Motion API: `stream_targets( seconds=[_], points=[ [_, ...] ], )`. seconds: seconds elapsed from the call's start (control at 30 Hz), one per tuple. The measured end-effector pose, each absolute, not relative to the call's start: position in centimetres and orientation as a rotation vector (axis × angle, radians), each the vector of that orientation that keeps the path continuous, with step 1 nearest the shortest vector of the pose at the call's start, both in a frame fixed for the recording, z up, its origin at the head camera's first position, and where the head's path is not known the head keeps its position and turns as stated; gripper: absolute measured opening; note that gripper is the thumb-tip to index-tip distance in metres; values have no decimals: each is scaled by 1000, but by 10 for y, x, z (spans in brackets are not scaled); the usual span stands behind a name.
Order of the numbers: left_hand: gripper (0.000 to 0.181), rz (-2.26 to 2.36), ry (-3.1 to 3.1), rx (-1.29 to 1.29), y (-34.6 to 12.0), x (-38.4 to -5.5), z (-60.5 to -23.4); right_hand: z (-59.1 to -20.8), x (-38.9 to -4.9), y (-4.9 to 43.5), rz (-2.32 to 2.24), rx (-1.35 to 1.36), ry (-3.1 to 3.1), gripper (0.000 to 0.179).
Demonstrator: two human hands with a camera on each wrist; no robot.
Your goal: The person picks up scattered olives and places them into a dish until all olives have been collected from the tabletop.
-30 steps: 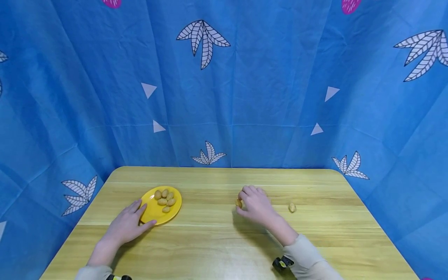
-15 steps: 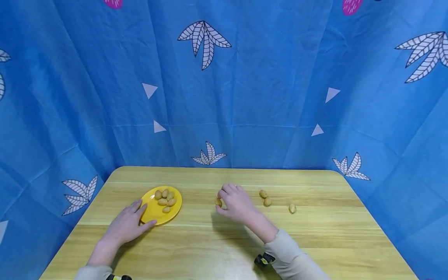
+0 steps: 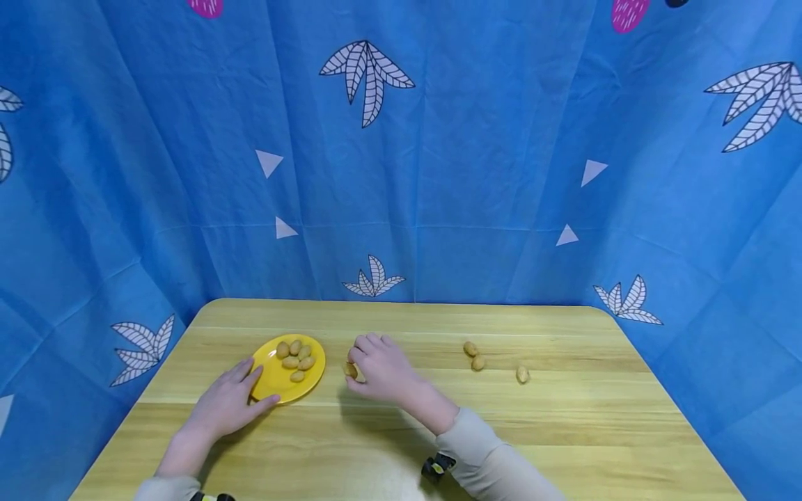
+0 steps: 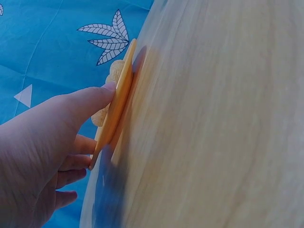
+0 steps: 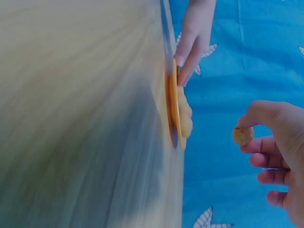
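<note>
My left hand rests at the near-left rim of a yellow plate, thumb and fingers spread along its edge. In the left wrist view the thumb lies over the plate's rim. Several tan, oval walnuts sit on the plate. To the right of it, my right hand pinches one walnut between thumb and fingers. The right wrist view shows this walnut in the fingertips, apart from the plate, with the other fingers loosely bent.
Farther right on the wooden table, two walnuts lie close together, with another walnut beside them. A blue patterned curtain hangs behind and along both sides of the table.
My right hand has moved left toward the plate with the walnut in its fingers, uncovering the two walnuts that were hidden behind it. My left hand has stayed at the plate.
</note>
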State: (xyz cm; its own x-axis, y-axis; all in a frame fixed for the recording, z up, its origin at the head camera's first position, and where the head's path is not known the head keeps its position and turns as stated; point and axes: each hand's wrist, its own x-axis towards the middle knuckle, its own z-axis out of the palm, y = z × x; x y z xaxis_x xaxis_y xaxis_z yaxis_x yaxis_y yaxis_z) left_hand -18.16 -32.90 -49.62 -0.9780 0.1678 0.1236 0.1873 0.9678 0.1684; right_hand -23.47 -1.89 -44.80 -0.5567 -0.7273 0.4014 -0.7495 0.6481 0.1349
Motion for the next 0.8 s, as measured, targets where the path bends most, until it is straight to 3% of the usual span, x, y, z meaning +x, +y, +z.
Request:
stream_targets(
  seconds=[0.8],
  points=[
    [83, -264, -3001, -266, -328, -183, -497, -459, -240, -88, 37, 1265, -2399, 23]
  ],
)
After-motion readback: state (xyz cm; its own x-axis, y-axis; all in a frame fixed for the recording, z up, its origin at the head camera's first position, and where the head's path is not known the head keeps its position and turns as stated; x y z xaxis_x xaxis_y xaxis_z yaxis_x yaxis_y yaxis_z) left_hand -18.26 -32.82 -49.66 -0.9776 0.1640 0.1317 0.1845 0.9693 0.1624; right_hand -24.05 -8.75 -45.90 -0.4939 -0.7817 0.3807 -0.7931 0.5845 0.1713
